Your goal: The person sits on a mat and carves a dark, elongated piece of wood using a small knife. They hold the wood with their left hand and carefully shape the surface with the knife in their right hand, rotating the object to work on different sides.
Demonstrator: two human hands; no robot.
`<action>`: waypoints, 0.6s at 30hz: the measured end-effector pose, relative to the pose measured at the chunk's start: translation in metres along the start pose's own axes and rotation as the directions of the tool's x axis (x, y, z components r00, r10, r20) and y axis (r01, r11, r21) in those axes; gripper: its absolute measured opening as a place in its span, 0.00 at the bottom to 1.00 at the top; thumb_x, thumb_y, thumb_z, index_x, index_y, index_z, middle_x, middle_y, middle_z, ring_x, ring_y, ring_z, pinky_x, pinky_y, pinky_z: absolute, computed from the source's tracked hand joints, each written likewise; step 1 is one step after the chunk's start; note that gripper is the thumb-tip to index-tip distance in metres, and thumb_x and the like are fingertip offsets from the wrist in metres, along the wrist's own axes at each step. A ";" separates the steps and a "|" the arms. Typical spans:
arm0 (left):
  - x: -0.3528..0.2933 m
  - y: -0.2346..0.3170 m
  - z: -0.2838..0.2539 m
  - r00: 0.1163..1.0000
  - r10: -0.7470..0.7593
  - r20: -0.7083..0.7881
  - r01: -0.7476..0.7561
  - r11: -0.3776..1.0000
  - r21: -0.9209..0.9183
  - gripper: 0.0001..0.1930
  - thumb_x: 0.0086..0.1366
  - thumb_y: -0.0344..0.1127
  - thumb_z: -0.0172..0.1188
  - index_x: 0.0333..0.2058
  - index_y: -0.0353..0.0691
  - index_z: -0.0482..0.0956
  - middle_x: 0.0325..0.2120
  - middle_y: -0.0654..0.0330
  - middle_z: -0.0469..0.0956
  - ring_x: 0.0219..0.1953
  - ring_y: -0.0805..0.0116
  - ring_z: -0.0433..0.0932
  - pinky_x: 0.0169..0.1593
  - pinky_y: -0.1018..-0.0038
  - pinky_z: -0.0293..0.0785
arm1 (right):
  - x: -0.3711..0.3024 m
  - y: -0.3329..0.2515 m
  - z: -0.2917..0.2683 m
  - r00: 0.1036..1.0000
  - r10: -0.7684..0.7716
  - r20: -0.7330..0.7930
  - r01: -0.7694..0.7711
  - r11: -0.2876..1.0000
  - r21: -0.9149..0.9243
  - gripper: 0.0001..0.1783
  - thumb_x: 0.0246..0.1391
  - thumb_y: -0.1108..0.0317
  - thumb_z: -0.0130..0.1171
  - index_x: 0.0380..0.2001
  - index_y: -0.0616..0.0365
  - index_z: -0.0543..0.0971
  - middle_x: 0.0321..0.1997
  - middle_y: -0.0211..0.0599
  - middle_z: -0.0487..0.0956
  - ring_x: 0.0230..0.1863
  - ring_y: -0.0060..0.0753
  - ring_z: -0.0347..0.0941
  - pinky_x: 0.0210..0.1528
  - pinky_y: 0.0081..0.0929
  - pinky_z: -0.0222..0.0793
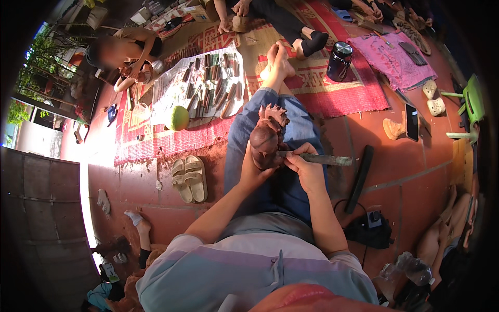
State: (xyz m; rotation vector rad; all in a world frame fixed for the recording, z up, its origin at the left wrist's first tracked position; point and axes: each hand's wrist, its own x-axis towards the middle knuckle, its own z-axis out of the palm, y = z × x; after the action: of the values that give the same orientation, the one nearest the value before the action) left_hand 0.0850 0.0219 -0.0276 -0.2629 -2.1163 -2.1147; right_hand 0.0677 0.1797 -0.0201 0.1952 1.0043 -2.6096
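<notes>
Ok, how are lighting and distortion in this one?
Head view: sunlight glare bleaches the tiled floor left of the red mat; head view: fisheye distortion bows the dark panel at left, corners go black; head view: the carved figure shows no glare.

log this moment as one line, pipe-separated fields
left hand: holds reddish-brown carved figure | right hand: holds flat grey-green strip-shaped tool, tip at figure | around: round green fruit, white sheet bearing slim dark tools

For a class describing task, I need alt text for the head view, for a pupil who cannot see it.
Above blue trousers, a left hand holds a reddish-brown carving while the right hand holds a flat tool at its side. Ahead, slim hand tools lie on a white sheet over a patterned mat.
</notes>
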 end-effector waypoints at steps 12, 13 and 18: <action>0.000 0.008 0.003 0.998 -0.016 -0.062 0.021 0.997 0.073 0.29 0.49 0.30 0.64 0.48 0.36 0.59 0.43 0.55 0.70 0.47 0.66 0.70 0.50 0.71 0.66 | 0.007 0.003 -0.016 0.998 0.063 0.019 -0.065 0.993 0.099 0.08 0.49 0.82 0.55 0.26 0.58 0.68 0.30 0.36 0.74 0.35 0.31 0.76 0.42 0.31 0.77; 0.002 0.008 0.004 0.999 -0.012 -0.045 0.015 0.998 0.053 0.29 0.49 0.30 0.64 0.48 0.36 0.59 0.43 0.55 0.69 0.47 0.66 0.70 0.49 0.71 0.66 | 0.008 0.003 -0.021 0.995 0.094 0.034 -0.098 0.985 0.145 0.08 0.49 0.82 0.55 0.26 0.58 0.68 0.29 0.36 0.74 0.35 0.31 0.76 0.41 0.31 0.77; -0.001 -0.003 -0.006 1.000 0.027 0.008 -0.028 0.976 0.216 0.39 0.45 0.23 0.65 0.55 0.36 0.52 0.47 0.56 0.65 0.52 0.67 0.67 0.53 0.72 0.65 | 0.000 -0.001 0.000 1.000 -0.017 -0.012 0.016 0.999 -0.042 0.08 0.49 0.82 0.54 0.25 0.58 0.68 0.29 0.37 0.74 0.35 0.33 0.76 0.41 0.33 0.77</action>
State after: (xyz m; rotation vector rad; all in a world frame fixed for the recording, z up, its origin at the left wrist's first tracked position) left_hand 0.0854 0.0163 -0.0306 -0.2700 -2.3073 -1.8491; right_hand 0.0671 0.1802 -0.0193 0.1934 1.0685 -2.6024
